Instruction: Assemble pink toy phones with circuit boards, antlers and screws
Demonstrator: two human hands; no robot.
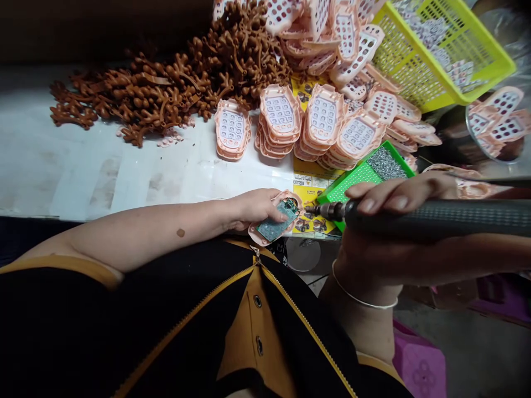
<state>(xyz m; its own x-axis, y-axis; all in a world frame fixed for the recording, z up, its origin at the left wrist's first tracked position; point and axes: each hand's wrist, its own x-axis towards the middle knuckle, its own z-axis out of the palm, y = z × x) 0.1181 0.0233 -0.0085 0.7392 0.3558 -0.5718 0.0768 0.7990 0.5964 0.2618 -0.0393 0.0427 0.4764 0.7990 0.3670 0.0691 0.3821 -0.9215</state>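
Observation:
My left hand (259,211) is closed on a pink plastic toy phone shell (260,236) at the table's front edge, thumb lying over the green circuit board (271,228) inside it. In my right hand (398,210) is a dark electric screwdriver (440,218), held level with its bit pointing left. The tip comes up to the shell's upper right end; whether it touches a screw there I cannot tell. Just behind the bit stands a green basket (338,188) with many small silver screws (386,164).
Stacked pink shells with button sheets (280,116) stand beyond my hands. A heap of brown plastic parts (166,94) spreads at the back left. At the back right are a yellow-green basket (415,72) and a metal bowl (470,119) of shells. A purple stool (418,359) stands below.

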